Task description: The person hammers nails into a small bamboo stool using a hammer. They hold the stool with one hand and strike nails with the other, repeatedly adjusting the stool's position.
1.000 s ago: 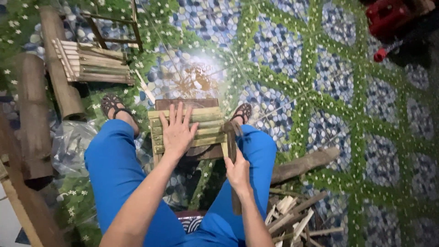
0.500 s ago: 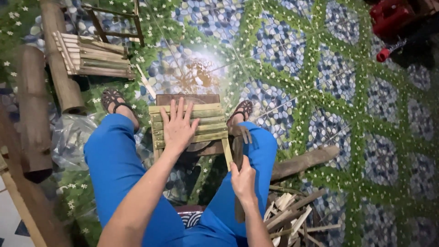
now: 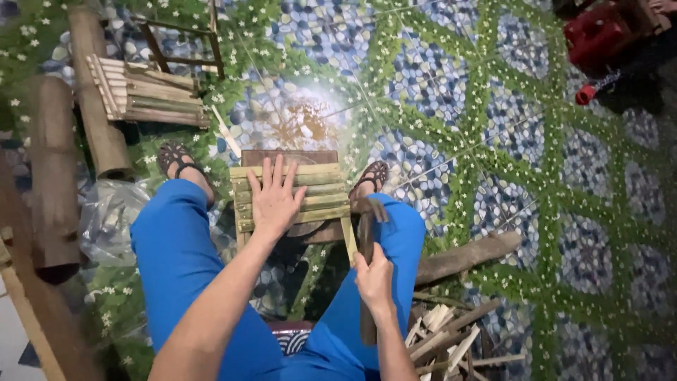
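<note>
Between the knees, left hand [image 3: 275, 201] flat and open on bamboo slat panel [image 3: 293, 197], right hand [image 3: 374, 281] grip closed around hammer [image 3: 367, 233] handle

place: home floor used as a small bamboo/wood craft spot, no counter
floor [image 3: 451, 92]: glossy tiles, pebble-and-flower print, lamp glare
stock: bamboo poles [image 3: 92, 92] lying at left, split wood scraps [image 3: 444, 339] at lower right
output: finished slat rack [image 3: 141, 92] on floor, second slat piece [image 3: 296, 194] between the seated person's knees
tool: hammer [image 3: 367, 240] in hand
worker: sits low, sandals on tiles
</note>
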